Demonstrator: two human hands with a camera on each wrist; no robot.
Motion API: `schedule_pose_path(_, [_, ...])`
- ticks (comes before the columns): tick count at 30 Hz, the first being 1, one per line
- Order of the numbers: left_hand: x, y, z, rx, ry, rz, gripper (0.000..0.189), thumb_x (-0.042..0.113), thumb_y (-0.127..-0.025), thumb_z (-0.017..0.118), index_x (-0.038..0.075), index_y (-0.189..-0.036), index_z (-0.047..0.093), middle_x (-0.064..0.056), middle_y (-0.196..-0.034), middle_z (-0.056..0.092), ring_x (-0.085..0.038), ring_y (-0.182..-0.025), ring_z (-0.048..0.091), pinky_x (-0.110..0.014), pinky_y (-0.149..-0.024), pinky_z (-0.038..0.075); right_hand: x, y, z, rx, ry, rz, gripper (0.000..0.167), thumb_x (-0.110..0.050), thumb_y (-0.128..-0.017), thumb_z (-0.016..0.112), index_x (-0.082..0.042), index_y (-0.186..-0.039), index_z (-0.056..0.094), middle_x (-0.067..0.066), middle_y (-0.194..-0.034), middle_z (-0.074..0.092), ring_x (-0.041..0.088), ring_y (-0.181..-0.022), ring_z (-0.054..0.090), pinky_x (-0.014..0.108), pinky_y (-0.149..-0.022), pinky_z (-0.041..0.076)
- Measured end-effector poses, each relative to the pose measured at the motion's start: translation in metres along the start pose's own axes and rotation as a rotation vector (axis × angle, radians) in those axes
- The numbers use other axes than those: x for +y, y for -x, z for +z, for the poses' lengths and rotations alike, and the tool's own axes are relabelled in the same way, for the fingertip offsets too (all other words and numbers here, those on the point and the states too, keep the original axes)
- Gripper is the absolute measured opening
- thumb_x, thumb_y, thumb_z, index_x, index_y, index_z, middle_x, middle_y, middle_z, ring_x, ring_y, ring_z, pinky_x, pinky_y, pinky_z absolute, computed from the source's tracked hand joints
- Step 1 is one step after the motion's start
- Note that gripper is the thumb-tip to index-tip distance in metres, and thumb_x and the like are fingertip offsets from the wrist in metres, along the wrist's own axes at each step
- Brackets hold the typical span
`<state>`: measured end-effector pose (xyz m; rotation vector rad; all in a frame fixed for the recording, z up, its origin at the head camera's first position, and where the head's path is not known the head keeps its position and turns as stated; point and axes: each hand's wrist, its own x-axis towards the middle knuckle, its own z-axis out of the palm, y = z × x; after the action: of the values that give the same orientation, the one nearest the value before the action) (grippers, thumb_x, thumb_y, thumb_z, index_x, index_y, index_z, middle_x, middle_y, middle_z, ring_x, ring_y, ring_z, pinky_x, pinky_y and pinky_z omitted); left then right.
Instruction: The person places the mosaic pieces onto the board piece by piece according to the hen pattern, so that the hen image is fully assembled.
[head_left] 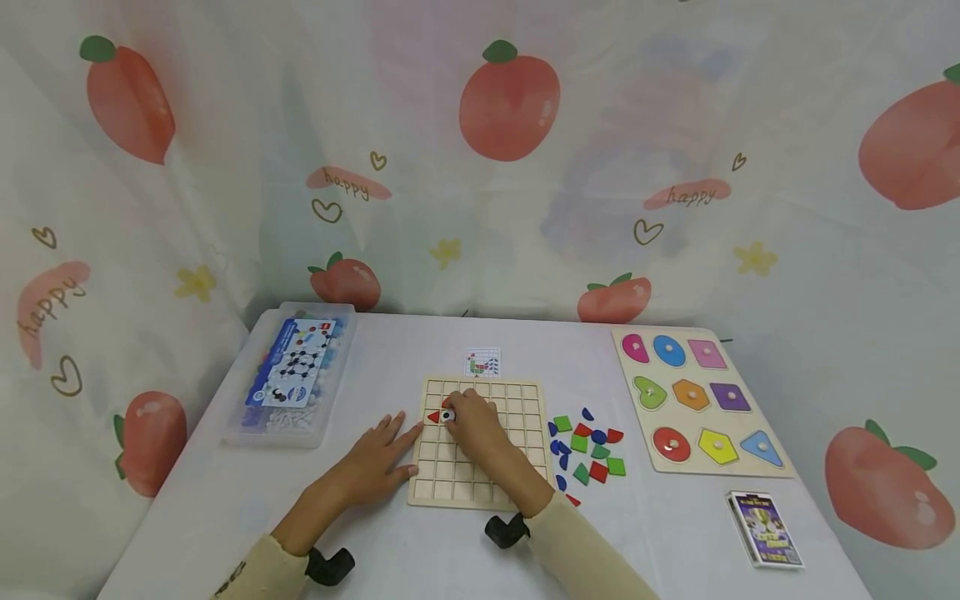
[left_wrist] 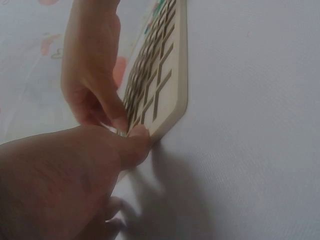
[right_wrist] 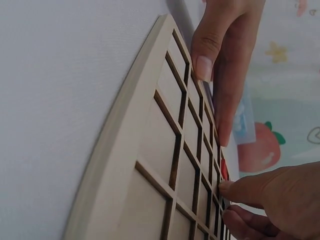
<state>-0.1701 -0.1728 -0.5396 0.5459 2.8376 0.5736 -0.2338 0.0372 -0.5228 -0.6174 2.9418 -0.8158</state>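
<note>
A white-covered table [head_left: 420,558] is seen carrying everything, with a knobbed shape puzzle [head_left: 693,468] set at the right and a clear plastic box [head_left: 300,362] at the far left. Between them, the wooden grid board [head_left: 465,490] is laid flat; it is probably light and stiff, best steadied by its rim since it might slide on the smooth covering. Its left rim is touched by the left hand [head_left: 375,458], whose fingers are spread and whose grip is released. The right hand [head_left: 480,427] is bent over the board's upper-left cells, and its grip appears to be closed by the fingertips on a white tile with a dark dot [head_left: 447,415]. That tile is found just right of a red triangle [head_left: 433,417]; whether it is seated in a cell cannot be told. Loose coloured pieces [head_left: 597,472] are scattered beside the board's right rim. The tile is judged feather-light, rigid and perhaps slick, not easily broken but easily dropped or turned askew; it should be pinched by opposite edges, between thumb and forefinger tips, with its face left uncovered.
</note>
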Motion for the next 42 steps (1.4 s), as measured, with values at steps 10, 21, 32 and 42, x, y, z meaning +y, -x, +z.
schedule_pose_path(10, [-0.003, -0.002, 0.001, -0.014, -0.004, 0.003, 0.068, 0.039, -0.105, 0.063, 0.016, -0.165, 0.039, -0.022, -0.172, 0.028, -0.047, -0.159, 0.022, -0.065, -0.126, 0.025, 0.008, 0.0, 0.0, -0.014, -0.046, -0.056, 0.008, -0.006, -0.096, 0.077, -0.005, -0.104, 0.074, 0.006, -0.1, 0.065, 0.021, -0.092, 0.062, 0.042, -0.085, 0.054])
schedule_pose_path(21, [-0.001, -0.001, -0.001, -0.022, 0.008, -0.006, 0.068, 0.038, -0.106, 0.062, 0.015, -0.165, 0.037, -0.022, -0.172, 0.026, -0.047, -0.16, 0.021, -0.065, -0.126, 0.023, 0.017, 0.007, -0.016, -0.036, -0.067, -0.03, 0.014, -0.012, -0.101, 0.072, -0.005, -0.113, 0.075, 0.008, -0.108, 0.064, 0.02, -0.093, 0.063, 0.039, -0.085, 0.058])
schedule_pose_path(32, [0.0, -0.002, 0.0, -0.023, -0.018, -0.023, 0.069, 0.04, -0.106, 0.062, 0.018, -0.166, 0.036, -0.02, -0.173, 0.025, -0.046, -0.16, 0.02, -0.064, -0.127, 0.023, 0.088, 0.042, -0.077, -0.034, -0.064, 0.223, 0.034, -0.012, -0.1, 0.072, -0.004, -0.133, 0.066, 0.015, -0.126, 0.063, 0.031, -0.115, 0.065, 0.047, -0.096, 0.058])
schedule_pose_path(42, [0.001, -0.001, 0.0, -0.04, 0.005, -0.031, 0.069, 0.039, -0.106, 0.062, 0.018, -0.166, 0.036, -0.02, -0.173, 0.024, -0.046, -0.161, 0.019, -0.065, -0.127, 0.022, 0.137, 0.064, -0.097, -0.095, 0.023, 0.321, 0.04, -0.01, -0.095, 0.075, -0.005, -0.133, 0.065, 0.02, -0.131, 0.061, 0.032, -0.111, 0.056, 0.06, -0.101, 0.051])
